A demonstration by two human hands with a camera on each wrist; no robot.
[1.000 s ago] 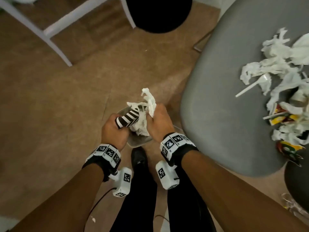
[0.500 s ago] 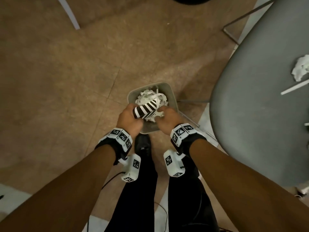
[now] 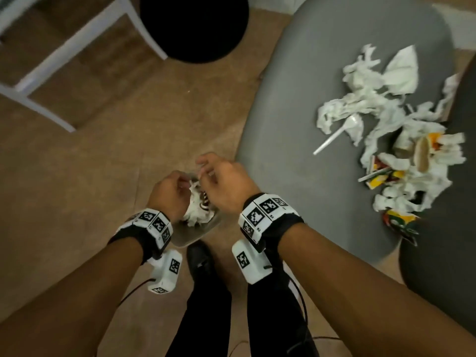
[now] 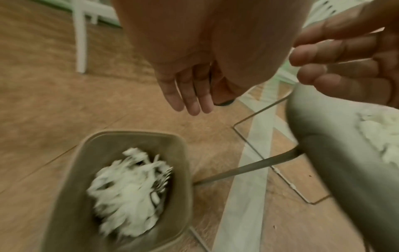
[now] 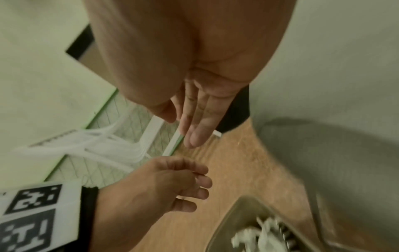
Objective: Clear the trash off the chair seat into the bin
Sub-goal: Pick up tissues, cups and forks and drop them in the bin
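Head view, lower centre: the left hand [image 3: 168, 194] and right hand [image 3: 222, 182], which half a second ago gripped tissue and a striped wrapper, now hang loose and empty over the small grey plastic bin [image 3: 190, 234]. Crumpled white tissue trash [image 3: 381, 119] remains upper right on the grey chair seat [image 3: 296, 150].

Left wrist view: fingers [image 4: 190, 95] relaxed; dropped paper lies inside the bin, lower left.

Right wrist view: fingers [image 5: 194, 122] straight, nothing held. Another load waits.
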